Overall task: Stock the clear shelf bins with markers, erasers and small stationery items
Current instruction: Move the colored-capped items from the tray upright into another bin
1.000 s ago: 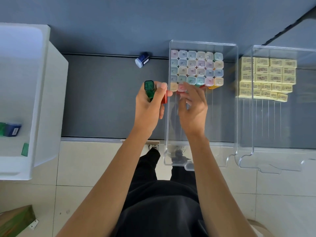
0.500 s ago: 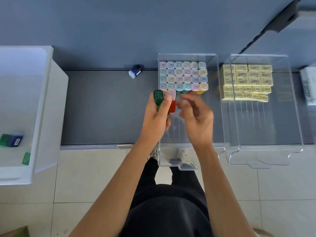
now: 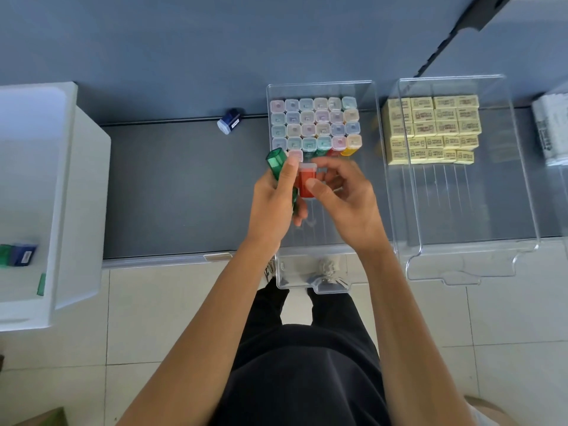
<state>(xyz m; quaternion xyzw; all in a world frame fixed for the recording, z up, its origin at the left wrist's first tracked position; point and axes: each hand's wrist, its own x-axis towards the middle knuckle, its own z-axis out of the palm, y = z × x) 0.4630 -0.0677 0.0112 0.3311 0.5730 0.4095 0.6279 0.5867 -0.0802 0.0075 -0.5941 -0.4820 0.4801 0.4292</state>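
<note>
Where the view begins at the left, we see a white tub (image 3: pixel 66 192) standing against the end of the dark shelf (image 3: pixel 169 186). Inside it a blue marker (image 3: pixel 24 256) lies beside a green piece (image 3: pixel 3 255) at the frame edge. Further along, a second blue marker (image 3: pixel 229 121) lies on its side at the back of the shelf, well apart from everything else.

Next we come to the left hand (image 3: pixel 272 207), its fingers curled round a green marker (image 3: pixel 276 162) that sticks up tilted past the thumb. Just beside it is a red marker (image 3: pixel 305 183) with a clear cap, held above the middle clear bin (image 3: pixel 295 272). The right hand (image 3: pixel 350 204) pinches it, thumb on the near face and fingers curled behind. Whether the left fingers also bear on the red one we cannot tell.

Behind both hands, at the back of that bin, capped markers (image 3: pixel 313 124) stand upright in close rows, caps up. A pink-capped marker (image 3: pixel 295 155) stands alone in a fresh row at the left.

The right clear bin (image 3: pixel 476 210) stands just beside the middle one, and yellow erasers (image 3: pixel 433 127) are packed in rows at its back. At the far right edge we make out white packets (image 3: pixel 551 130), too blurred to name.
</note>
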